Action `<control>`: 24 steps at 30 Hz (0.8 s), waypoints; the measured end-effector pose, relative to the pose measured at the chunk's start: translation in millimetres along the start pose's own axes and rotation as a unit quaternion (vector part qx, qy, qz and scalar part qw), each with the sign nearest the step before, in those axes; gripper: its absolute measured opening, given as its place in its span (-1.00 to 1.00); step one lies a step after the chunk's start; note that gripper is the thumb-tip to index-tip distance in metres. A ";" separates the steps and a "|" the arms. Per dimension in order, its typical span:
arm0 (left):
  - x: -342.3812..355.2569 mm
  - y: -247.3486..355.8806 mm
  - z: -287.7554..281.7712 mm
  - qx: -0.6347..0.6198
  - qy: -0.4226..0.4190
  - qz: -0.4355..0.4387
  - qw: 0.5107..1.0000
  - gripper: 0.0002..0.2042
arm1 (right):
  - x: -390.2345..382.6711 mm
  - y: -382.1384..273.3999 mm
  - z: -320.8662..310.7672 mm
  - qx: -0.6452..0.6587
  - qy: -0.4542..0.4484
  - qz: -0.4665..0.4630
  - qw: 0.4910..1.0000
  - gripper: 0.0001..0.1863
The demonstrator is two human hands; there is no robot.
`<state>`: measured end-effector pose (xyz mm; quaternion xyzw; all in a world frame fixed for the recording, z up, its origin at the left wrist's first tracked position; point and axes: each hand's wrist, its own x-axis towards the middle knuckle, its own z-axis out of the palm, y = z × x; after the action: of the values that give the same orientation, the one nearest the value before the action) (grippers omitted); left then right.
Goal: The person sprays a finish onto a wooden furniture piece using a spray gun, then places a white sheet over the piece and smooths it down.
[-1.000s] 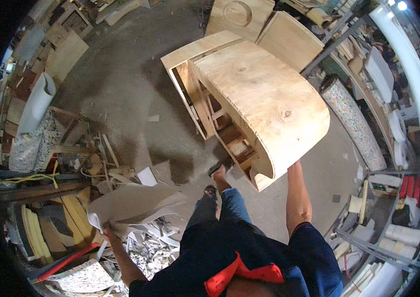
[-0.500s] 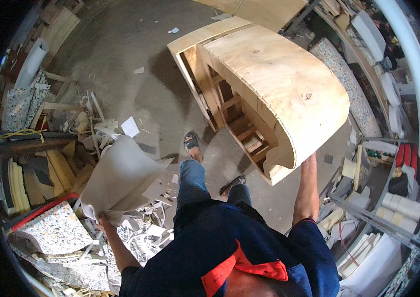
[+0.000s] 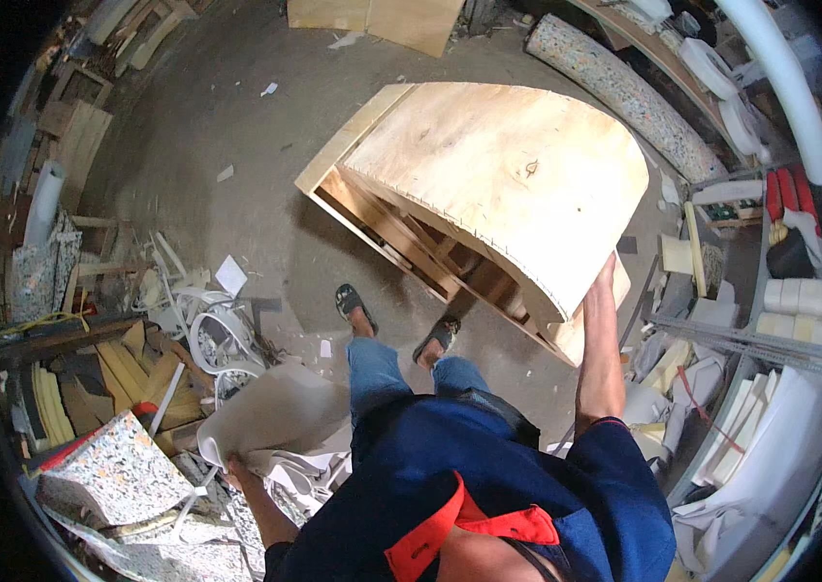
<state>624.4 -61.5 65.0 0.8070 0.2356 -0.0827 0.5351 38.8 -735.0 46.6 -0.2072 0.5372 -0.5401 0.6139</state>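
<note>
A curved plywood furniture frame (image 3: 498, 175) with staples along its edge and an open side fills the upper middle, tilted at an angle in front of me. My right hand (image 3: 601, 279) grips it by the curved near end on the right, fingers partly hidden. My left hand (image 3: 241, 470) is closed on the edge of a floppy pale grey sheet (image 3: 280, 407), low on the left above a pile of white scraps and strips (image 3: 226, 330). My sandalled feet stand below the frame.
Speckled foam offcuts (image 3: 115, 466) and yellow foam (image 3: 120, 378) heap at left. A speckled roll (image 3: 614, 92), a shelf rack (image 3: 760, 330) with rolls and pieces, and a long white tube (image 3: 774, 78) line the right. Plywood panels (image 3: 367, 21) lie at the top.
The frame has swung round and sits lower, its near end more to the right, with my right hand higher. The grey sheet has moved down and rightward with my left hand. My feet have shifted.
</note>
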 end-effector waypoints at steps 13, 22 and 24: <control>48.8 4.1 80.8 0.019 -0.122 0.050 0.991 -0.35 | -35.8 -14.2 79.7 0.043 -0.074 0.095 0.992 -0.20; 102.9 71.7 137.2 0.111 -0.203 0.066 0.971 -0.39 | 51.4 86.4 302.2 0.021 -0.122 0.214 0.969 -0.44; 104.2 85.7 127.5 0.178 -0.171 0.079 0.966 -0.40 | 88.7 133.5 362.8 -0.002 -0.110 0.228 0.967 -0.52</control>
<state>770.8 -173.3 42.8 0.8791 0.0573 -0.2173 0.4203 403.9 -887.6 18.8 -0.1388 0.5001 -0.3588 0.7758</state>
